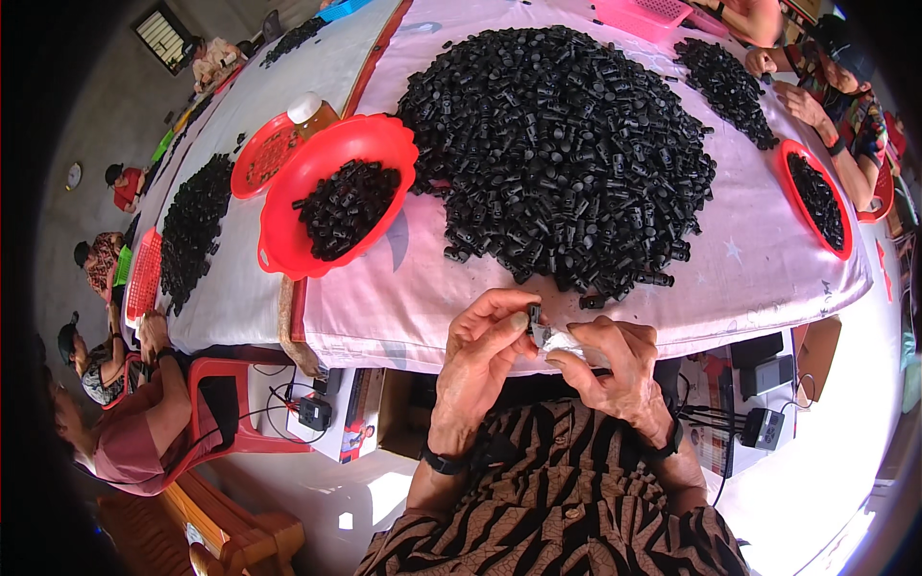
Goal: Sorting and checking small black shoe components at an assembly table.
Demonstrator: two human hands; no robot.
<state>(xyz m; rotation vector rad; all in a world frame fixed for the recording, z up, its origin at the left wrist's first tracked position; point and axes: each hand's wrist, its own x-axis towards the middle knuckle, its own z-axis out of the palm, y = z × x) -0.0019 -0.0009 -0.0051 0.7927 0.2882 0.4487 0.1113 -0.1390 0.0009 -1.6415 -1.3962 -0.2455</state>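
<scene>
My left hand (483,348) pinches a small black plastic piece (534,314) between thumb and fingers, just beyond the table's near edge. Closed around a small white-wrapped object (559,342), my right hand (617,363) meets the left at the fingertips. A greyish tip shows between the two hands, close to the black piece; its exact kind is hard to make out. Ahead of my hands lies a large heap of similar black plastic pieces (557,154) on a pink patterned cloth (403,322). To the left, a red scalloped bowl (280,216) holds more of them.
Behind the bowl are a red plate (245,184) with small scraps and a white-capped jar (313,115). A co-worker (845,106) sits at the right near a red tray (841,248). Other people sit along the left. A red chair (245,437) stands at lower left.
</scene>
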